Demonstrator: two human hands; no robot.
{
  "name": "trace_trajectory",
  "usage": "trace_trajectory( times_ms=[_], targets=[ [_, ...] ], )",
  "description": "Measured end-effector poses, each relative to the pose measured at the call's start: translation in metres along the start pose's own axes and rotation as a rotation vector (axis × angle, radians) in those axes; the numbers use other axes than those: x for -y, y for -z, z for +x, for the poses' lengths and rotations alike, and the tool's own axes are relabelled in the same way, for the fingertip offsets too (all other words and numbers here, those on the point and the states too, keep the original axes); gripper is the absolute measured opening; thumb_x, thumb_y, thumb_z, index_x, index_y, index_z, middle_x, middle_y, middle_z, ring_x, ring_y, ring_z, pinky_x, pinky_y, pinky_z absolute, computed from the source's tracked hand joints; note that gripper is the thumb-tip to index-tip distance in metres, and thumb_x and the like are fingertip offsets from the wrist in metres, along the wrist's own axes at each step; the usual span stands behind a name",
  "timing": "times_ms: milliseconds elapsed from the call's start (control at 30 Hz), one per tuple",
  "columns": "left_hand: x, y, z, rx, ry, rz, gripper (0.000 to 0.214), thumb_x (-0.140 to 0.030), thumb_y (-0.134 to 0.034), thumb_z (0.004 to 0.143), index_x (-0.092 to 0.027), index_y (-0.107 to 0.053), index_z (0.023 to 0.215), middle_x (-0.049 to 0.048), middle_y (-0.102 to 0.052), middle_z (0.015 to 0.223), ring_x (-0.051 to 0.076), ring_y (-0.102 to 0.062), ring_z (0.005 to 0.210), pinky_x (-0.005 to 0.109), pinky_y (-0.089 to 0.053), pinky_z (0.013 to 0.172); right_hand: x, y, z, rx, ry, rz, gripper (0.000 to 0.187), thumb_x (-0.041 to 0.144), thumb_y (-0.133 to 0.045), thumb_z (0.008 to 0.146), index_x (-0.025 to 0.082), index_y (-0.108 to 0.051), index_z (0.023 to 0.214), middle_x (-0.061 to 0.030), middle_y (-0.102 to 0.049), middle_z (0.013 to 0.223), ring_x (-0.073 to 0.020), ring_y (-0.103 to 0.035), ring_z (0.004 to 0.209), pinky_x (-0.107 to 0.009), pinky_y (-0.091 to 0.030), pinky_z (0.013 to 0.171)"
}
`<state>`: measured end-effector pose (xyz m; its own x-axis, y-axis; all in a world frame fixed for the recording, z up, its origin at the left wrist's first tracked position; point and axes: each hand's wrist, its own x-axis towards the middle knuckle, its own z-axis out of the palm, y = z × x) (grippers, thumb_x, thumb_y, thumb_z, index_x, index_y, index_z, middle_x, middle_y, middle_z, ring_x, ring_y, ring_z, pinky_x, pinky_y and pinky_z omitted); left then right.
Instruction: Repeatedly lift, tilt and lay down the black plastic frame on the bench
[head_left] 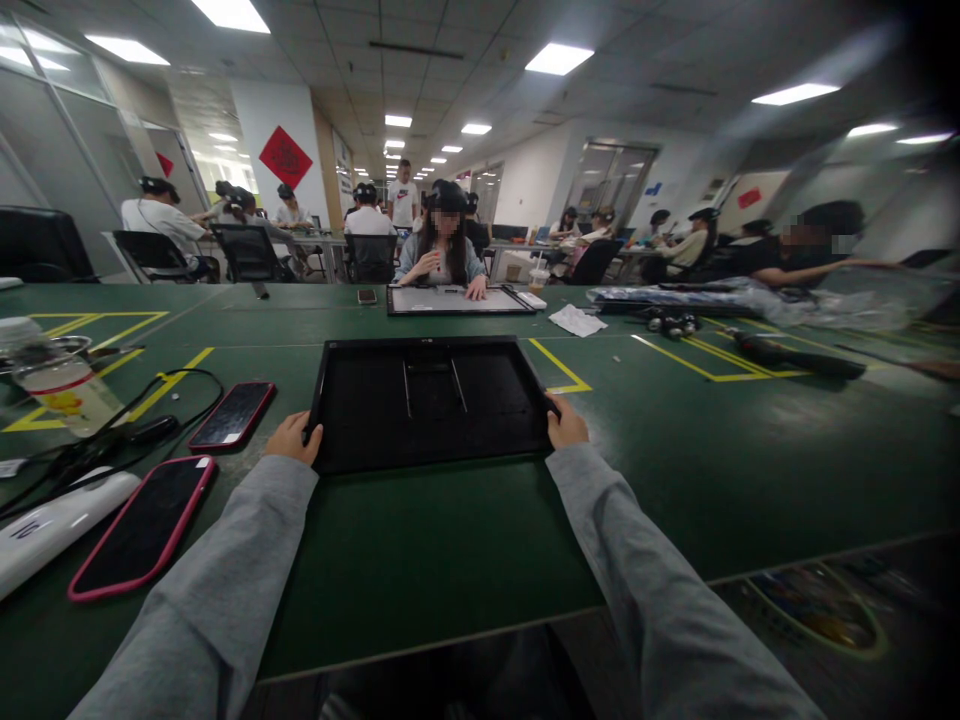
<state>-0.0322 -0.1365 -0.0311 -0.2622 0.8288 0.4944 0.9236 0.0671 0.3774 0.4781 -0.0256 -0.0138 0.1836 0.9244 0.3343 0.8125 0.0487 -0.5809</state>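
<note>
A black rectangular panel with a raised rim (367, 425) lies in front of me on the green table, and two thin metal strips show on its upper middle. My left hand (295, 438) is closed on its left edge, thumb on the near side. At the opposite edge, my right hand (568, 422) grips the rim with the fingers partly hidden behind it. Both forearms are in grey sleeves and stretch forward. What the panel belongs to, I cannot tell.
Left of the panel lie two phones (144, 525) (233, 415), a white device (64, 525), black cables (176, 400) and a drink bottle (67, 385). Across the green table (442, 560), a person (448, 245) sits behind another framed panel (439, 299). A crumpled tissue (577, 320) and plastic-wrapped items (675, 298) lie right.
</note>
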Motion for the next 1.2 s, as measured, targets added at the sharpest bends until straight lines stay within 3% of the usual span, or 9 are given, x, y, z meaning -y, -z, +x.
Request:
trace_trajectory(
  times_ms=[600, 933, 1200],
  targets=[
    [-0.003, 0.004, 0.000, 0.037, -0.001, 0.016, 0.047, -0.044, -0.038, 0.089, -0.014, -0.058, 0.120, 0.0130, -0.059, 0.125, 0.025, -0.057, 0.113, 0.038, -0.045, 0.097, -0.014, -0.008, 0.006, -0.011, 0.047, -0.001, 0.051, 0.014, -0.046, 0.085, 0.019, -0.052, 0.135, -0.0100, -0.068, 0.116, -0.0251, -0.062, 0.109, -0.041, -0.048, 0.097],
    [-0.004, 0.005, 0.000, 0.035, 0.005, 0.024, 0.046, -0.043, -0.038, 0.088, -0.016, -0.059, 0.119, 0.0120, -0.059, 0.124, 0.025, -0.058, 0.111, 0.037, -0.046, 0.095, -0.006, -0.004, 0.001, -0.030, 0.046, -0.006, 0.050, 0.013, -0.046, 0.085, 0.018, -0.054, 0.134, -0.0118, -0.067, 0.118, -0.0267, -0.062, 0.109, -0.042, -0.048, 0.097],
    [0.003, -0.001, 0.001, 0.008, -0.010, 0.009, 0.046, -0.044, -0.039, 0.088, -0.017, -0.059, 0.119, 0.0114, -0.060, 0.124, 0.024, -0.058, 0.111, 0.037, -0.046, 0.097, -0.006, -0.004, 0.001, -0.036, 0.047, 0.017, 0.050, 0.014, -0.047, 0.083, 0.023, -0.055, 0.132, -0.0071, -0.069, 0.114, -0.0240, -0.062, 0.109, -0.040, -0.046, 0.098]
  ],
)
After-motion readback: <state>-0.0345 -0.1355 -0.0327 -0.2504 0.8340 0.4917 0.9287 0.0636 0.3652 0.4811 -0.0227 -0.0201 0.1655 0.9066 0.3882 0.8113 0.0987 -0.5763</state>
